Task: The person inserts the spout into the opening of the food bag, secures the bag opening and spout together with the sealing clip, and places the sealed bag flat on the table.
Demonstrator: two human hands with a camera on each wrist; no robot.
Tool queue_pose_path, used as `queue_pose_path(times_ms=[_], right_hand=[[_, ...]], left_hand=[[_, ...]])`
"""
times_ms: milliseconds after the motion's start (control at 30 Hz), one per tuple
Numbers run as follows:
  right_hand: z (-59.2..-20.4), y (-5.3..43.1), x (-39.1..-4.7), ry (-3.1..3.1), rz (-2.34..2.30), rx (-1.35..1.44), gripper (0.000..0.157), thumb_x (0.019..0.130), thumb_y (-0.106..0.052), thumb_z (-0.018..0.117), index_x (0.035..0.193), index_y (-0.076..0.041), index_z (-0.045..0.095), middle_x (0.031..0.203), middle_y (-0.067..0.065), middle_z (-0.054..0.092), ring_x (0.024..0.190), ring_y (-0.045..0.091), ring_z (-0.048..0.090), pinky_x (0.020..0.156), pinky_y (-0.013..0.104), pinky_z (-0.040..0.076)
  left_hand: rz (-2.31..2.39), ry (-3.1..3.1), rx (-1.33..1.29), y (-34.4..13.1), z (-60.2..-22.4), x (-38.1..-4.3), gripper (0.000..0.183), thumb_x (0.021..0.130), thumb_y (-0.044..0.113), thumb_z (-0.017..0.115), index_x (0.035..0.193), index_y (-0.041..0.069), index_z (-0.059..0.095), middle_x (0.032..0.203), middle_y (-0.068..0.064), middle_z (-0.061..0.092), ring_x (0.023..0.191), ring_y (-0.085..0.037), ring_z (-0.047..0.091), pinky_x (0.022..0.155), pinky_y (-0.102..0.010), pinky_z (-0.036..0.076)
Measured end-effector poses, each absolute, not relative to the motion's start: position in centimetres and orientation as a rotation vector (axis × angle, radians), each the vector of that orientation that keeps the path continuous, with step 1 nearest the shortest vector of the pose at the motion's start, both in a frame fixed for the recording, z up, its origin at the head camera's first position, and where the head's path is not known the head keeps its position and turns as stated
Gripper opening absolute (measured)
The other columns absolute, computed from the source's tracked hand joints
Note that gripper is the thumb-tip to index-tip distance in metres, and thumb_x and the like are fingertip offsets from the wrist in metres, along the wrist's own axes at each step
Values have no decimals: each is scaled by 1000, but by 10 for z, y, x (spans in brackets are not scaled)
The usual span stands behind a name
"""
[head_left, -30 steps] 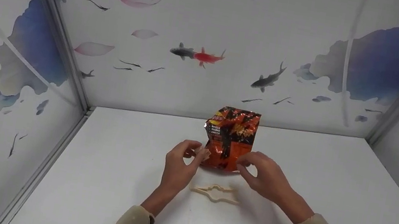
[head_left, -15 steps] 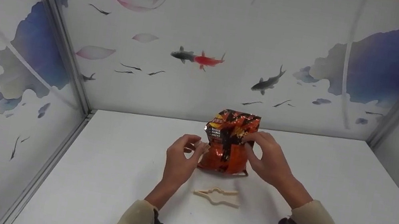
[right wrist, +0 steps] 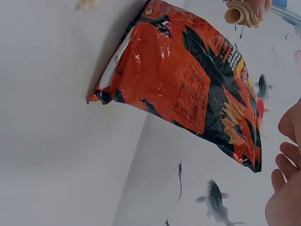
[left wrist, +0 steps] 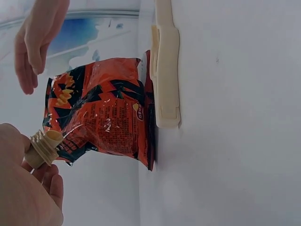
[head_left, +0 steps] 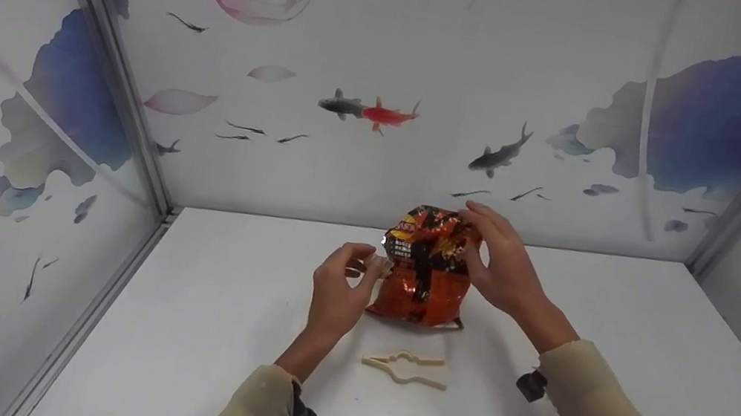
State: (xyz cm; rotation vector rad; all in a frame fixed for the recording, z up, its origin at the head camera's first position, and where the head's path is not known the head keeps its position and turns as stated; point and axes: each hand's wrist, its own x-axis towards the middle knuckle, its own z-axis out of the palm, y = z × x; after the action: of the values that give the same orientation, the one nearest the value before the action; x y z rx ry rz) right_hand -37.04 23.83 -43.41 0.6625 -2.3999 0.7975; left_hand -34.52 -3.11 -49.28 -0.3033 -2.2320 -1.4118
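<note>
Counter [head_left: 212, 302], white, carrying the bag [head_left: 424, 270], which stands upright on its bottom seam near the far edge, about midway between the left and right edges. The bag is probably light and soft, its glossy film inclined to slip and its contents (crisps, to judge by the printing) likely to break; a pinch at the top seam should serve better than a squeeze at the middle.

Right hand [head_left: 508, 261]: beside the bag's upper corner toward the counter's right edge, fingers loosely extended, holding nothing. Left hand [head_left: 342, 290]: beside the bag's opposite side, pinching the spout. Clip [left wrist: 168, 75]: lying on the counter between the bag and the near edge, just in front of the bag. Spout: small, beige, between thumb and fingers.

Views compared. The head view alone gives the clip's full outline, its two arms joined toward the left edge and parted toward the right. The left wrist view shows the spout [left wrist: 43, 149] to be hollow and ridged, and the right hand apart from the bag. The right wrist view adds a white strip [right wrist: 112, 66] along the bottom seam.
</note>
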Motion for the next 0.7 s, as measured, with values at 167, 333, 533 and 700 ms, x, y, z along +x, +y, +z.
queue_pose_path(times_ms=[167, 333, 533, 700], right_hand=[[-433, 240, -376, -2448, 743, 660, 53, 108, -4, 62, 159, -7, 52, 168, 12, 49, 157, 34, 45, 127, 59, 40], [-437, 243, -379, -2486, 720, 618, 50, 110, -9, 58, 160, -8, 51, 165, 14, 53, 154, 35, 49, 126, 60, 40], [-439, 243, -377, -2424, 748, 586, 40, 110, -12, 61, 149, -8, 62, 142, 14, 68, 132, 33, 62, 113, 58, 53], [-438, 240, -373, -2359, 732, 572, 31, 108, -14, 65, 139, -10, 70, 118, 9, 69, 105, 25, 62, 93, 48, 58]], left_hand=[[-1425, -2239, -299, -29, -494, -344, 24, 106, 31, 72, 128, 20, 72, 115, 3, 76, 102, -10, 69, 94, -41, 64], [-1439, -2239, -296, -29, -494, -343, 25, 107, 31, 71, 128, 20, 72, 114, 3, 75, 102, -10, 69, 94, -40, 64], [-1441, -2208, -275, -31, -490, -344, 25, 107, 33, 72, 127, 19, 72, 115, 4, 75, 102, -9, 70, 94, -39, 64], [-1466, -2162, -259, -32, -487, -346, 25, 107, 33, 72, 127, 19, 71, 114, 4, 75, 101, -10, 71, 92, -37, 64]])
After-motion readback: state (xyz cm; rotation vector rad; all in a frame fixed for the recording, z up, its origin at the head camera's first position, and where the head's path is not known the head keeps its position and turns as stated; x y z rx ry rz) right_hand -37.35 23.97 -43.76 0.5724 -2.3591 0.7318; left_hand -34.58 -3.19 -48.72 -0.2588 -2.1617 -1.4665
